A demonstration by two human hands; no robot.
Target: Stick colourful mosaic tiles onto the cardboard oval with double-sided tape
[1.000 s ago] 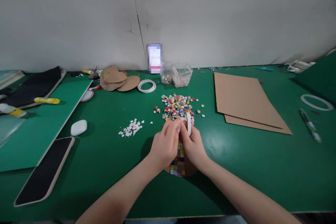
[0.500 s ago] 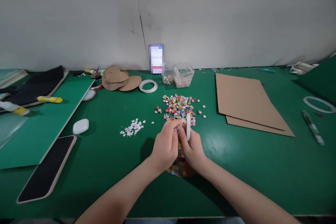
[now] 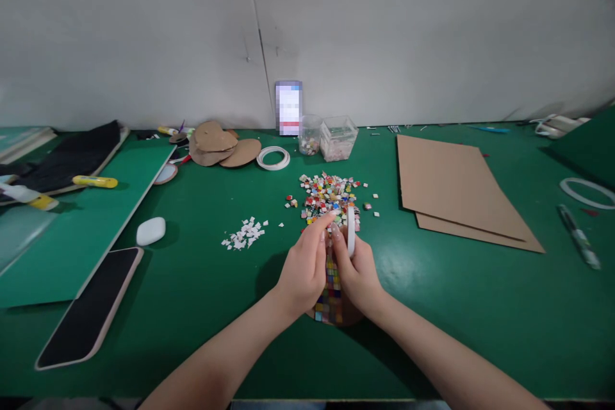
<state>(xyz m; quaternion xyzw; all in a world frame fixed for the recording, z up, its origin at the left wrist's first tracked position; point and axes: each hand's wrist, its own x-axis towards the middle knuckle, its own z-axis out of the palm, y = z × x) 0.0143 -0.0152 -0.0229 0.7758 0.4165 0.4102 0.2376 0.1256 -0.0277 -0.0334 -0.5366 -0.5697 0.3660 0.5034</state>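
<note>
My left hand (image 3: 303, 267) and right hand (image 3: 358, 269) hide most of the mosaic disc (image 3: 329, 304) beneath them. The right grips a tape roll (image 3: 351, 230) on edge; the left fingertips pinch at it, what they hold too small to tell. Loose tiles (image 3: 328, 195) lie just beyond, paper bits (image 3: 243, 234) to the left. The roll sits slightly higher than before.

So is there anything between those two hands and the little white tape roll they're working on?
Nothing visible. The right hand already holds the white tape roll upright, and the left hand pinches at it right beside. The tiled cardboard piece lies under both hands, and the pile of loose mosaic tiles sits just behind.
</note>
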